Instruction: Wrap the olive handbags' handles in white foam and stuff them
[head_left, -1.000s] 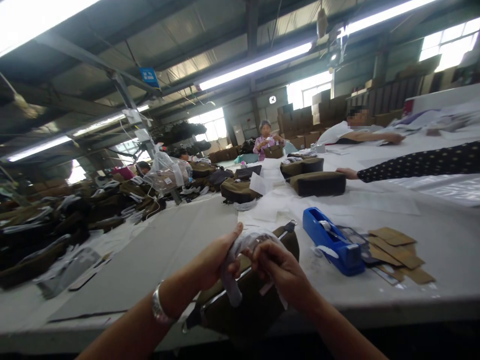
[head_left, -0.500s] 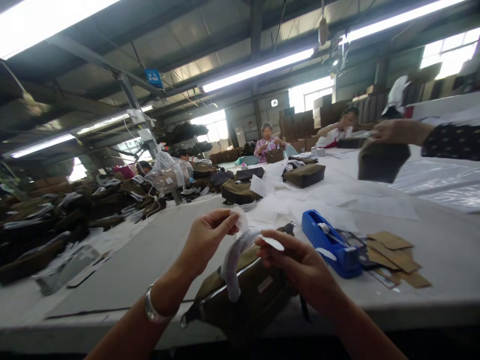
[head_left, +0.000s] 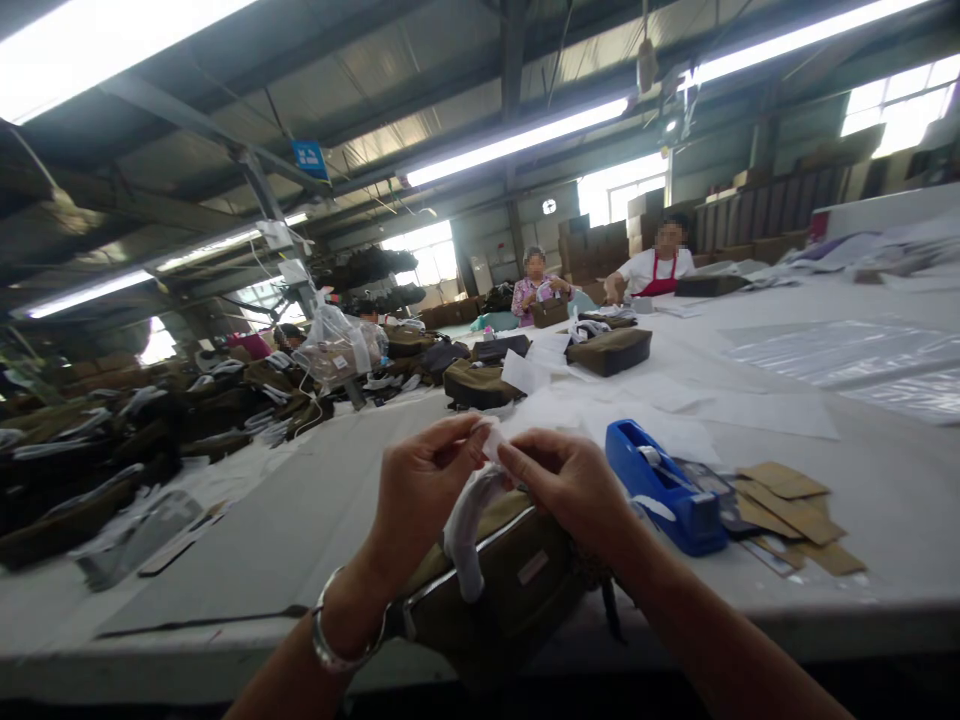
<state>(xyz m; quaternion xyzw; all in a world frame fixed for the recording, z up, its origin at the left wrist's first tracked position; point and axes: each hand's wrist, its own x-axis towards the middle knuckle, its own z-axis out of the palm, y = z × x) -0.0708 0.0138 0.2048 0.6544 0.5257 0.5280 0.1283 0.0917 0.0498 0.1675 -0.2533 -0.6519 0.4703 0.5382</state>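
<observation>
An olive-green bag (head_left: 510, 600) with a light zipper lies at the table's front edge. Its handle (head_left: 465, 535) is wrapped in white paper and arches upward. Above the handle, my left hand (head_left: 431, 480) pinches the white paper wrap (head_left: 493, 440) between thumb and fingers. My right hand (head_left: 574, 485) has its fingers closed on the same paper from the other side, so both hands nearly touch. A small label shows on the bag's front.
Right of the bag stands a blue tape dispenser (head_left: 664, 490), with brown cardboard pieces (head_left: 795, 510) beside it. More bags (head_left: 609, 350) and white sheets lie farther back. Dark bags are heaped at the left. Two people sit across the table.
My right hand has moved onto the paper beside my left hand, and the white strip at its fingers no longer shows. Another person's hand and dark bag at the right have left the view.
</observation>
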